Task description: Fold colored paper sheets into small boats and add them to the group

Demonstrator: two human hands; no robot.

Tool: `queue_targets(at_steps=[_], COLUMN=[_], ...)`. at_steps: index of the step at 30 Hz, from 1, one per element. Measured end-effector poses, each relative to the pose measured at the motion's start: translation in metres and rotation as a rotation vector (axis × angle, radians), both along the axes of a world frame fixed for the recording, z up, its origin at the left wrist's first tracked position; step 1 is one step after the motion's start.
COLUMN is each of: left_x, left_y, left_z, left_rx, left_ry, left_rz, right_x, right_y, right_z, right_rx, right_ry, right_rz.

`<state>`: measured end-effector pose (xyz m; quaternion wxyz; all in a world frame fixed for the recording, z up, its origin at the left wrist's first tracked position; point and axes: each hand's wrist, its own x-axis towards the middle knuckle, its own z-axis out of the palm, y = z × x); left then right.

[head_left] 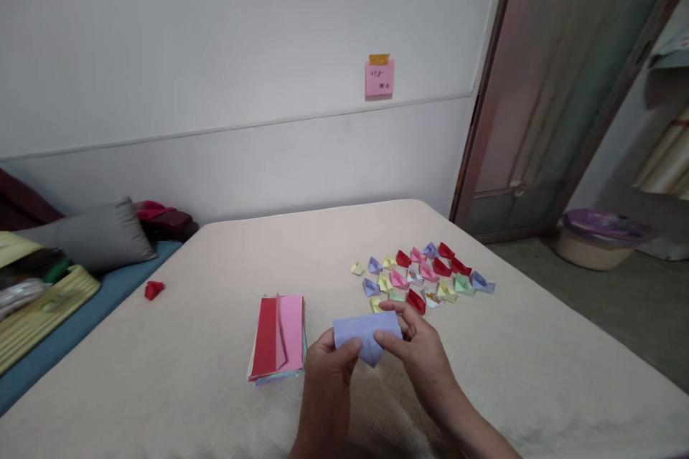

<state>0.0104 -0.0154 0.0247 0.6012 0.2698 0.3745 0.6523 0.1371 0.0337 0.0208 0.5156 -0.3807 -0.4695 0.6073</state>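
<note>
A lilac sheet of folded paper (352,328) is held up between my two hands, over the near part of the cloth-covered surface. It has a straight top edge and a pointed flap hanging at the bottom. My left hand (329,366) pinches its left end, thumb in front and fingers behind. At the right end my right hand (414,341) grips it, with the thumb on the front near the flap and the index finger along the top corner. Behind the right hand stand several small folded paper boats (398,278) in red, pink, yellow, green, lilac and white.
Left of my hands lies a stack of coloured paper (265,337), red and pink on top. A lone red folded paper piece (153,290) sits far left. Beyond are a grey pillow (102,237) and a yellow woven basket (59,308). A pink note (380,79) is taped to the wall.
</note>
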Motion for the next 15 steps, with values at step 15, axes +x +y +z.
queue_targets(at_steps=[15], left_x=[-0.005], left_y=[-0.001], left_z=[0.008], left_rx=[-0.127], left_ry=[0.084], left_rz=[0.081], right_x=[0.006], right_y=[0.007], right_z=[0.002], right_rx=[0.06], right_ry=[-0.246], right_rz=[0.03])
